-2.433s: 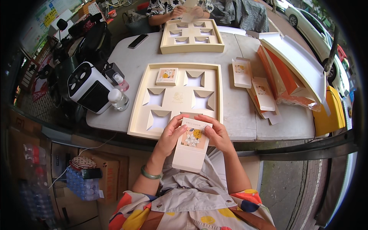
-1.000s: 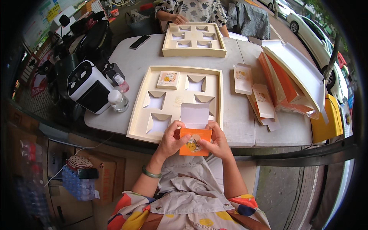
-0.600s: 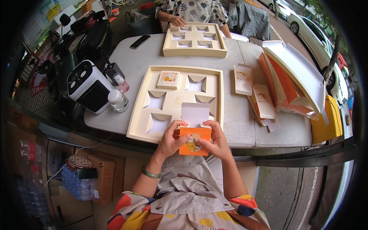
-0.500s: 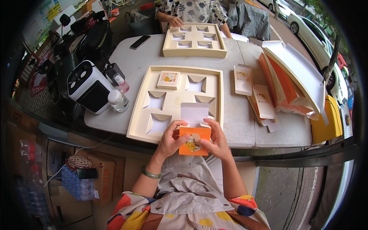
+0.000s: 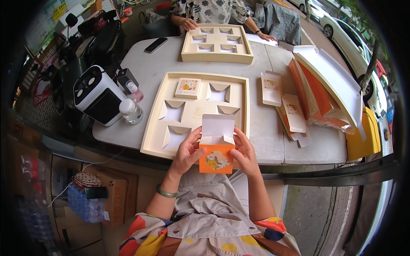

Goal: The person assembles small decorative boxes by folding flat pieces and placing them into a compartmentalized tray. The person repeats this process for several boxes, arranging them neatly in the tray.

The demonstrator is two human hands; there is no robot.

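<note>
Between my two hands is a small orange carton (image 5: 216, 161) with a flower print on its front. Its white top flap stands up and its mouth gapes. My left hand (image 5: 188, 150) grips the carton's left side, the thumb on the front edge. On the opposite side my right hand (image 5: 244, 154) holds it the same way. Beyond the carton lies a cream tray box (image 5: 152, 123) with several square recesses. A small cream printed box (image 5: 188, 88) sits in its far left recess. The carton hides part of the tray's near right corner.
Across the table a person's hand (image 5: 188, 24) rests on a second cream tray box (image 5: 218, 56). At right lie flattened cartons (image 5: 271, 88) by an orange and white stack (image 5: 329, 81). A white-and-black appliance (image 5: 99, 96), bottles (image 5: 131, 112) and a phone (image 5: 156, 45) stand or lie at left.
My thumbs have slid from the carton's front out to its side edges, uncovering the flower print. Across the table, the other person's hand at right has reached outward onto the table.
</note>
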